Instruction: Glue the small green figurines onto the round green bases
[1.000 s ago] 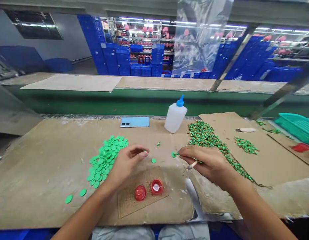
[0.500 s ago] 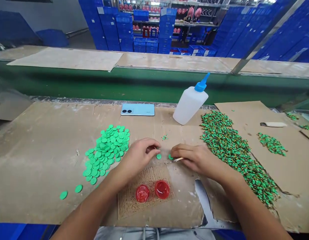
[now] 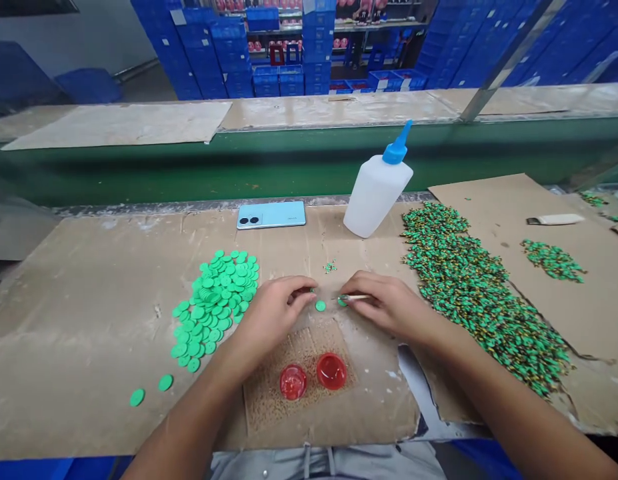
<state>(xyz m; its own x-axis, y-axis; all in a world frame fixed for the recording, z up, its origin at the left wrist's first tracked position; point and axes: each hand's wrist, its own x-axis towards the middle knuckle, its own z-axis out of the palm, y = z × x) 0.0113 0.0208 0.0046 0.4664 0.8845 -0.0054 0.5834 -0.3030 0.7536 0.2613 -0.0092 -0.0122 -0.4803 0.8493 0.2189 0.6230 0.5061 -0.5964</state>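
Observation:
My left hand (image 3: 279, 307) is closed in a pinch, with a tiny green piece showing at its fingertips. Just right of those fingertips a flat green disc (image 3: 320, 306) lies on the cardboard. My right hand (image 3: 389, 303) grips a thin pale-handled stick (image 3: 357, 297), its fine tip pointing left toward my left hand. Under the right fingertips sits a second green disc (image 3: 342, 301), partly covered. Beyond both hands is a small cluster of green-and-gold pieces (image 3: 330, 267). Two small red dishes (image 3: 331, 371) stand on a stained board (image 3: 269, 408) nearer me; the right one holds liquid.
A heap of green discs (image 3: 213, 300) lies left, a long pile of green-and-gold pieces (image 3: 469, 287) right. Behind stand a white squeeze bottle (image 3: 376, 193) with a blue nozzle and a light-blue phone (image 3: 273, 215). A flat brush (image 3: 556, 219) lies far right.
The view has shifted a little. The stick in my right hand has swung from slanting down to nearly level, its tip raised near the discs. My left hand keeps its pinch.

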